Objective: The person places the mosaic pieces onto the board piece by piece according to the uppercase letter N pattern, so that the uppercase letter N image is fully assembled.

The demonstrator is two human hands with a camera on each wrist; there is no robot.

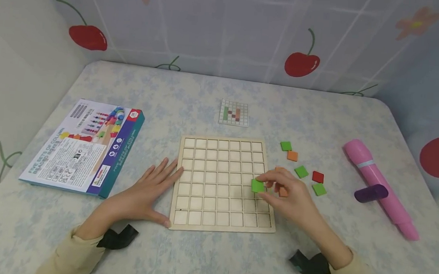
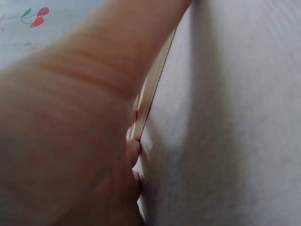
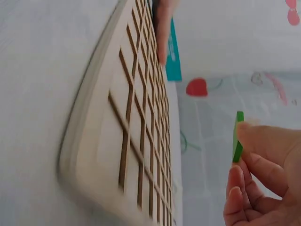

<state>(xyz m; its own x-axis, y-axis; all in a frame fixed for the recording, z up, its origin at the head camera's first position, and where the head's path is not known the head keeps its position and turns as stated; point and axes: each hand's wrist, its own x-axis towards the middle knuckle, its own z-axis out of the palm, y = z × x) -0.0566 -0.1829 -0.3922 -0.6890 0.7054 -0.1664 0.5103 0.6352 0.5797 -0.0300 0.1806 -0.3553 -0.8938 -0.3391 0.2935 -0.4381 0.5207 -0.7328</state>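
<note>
A pale wooden grid board (image 1: 210,228) lies on the table, its square cells holding no tiles. My left hand (image 1: 140,199) rests spread along its left edge, thumb at the near corner and fingertips on the side; in the left wrist view the hand (image 2: 80,127) hides most of the board. Between thumb and fingers my right hand (image 1: 293,197) pinches a green tile (image 1: 257,186) over the board's right columns. The right wrist view shows that green tile (image 3: 238,137) held on edge, clear of the board (image 3: 89,155), by the right hand (image 3: 268,165).
Several loose tiles, green (image 1: 301,171), orange (image 1: 292,156) and red (image 1: 318,177), lie right of the board. A small pattern card (image 1: 234,112) sits beyond it. At the left is a boxed set (image 1: 87,145); at the far right, a pink tube (image 1: 382,184) and a purple cylinder (image 1: 370,193).
</note>
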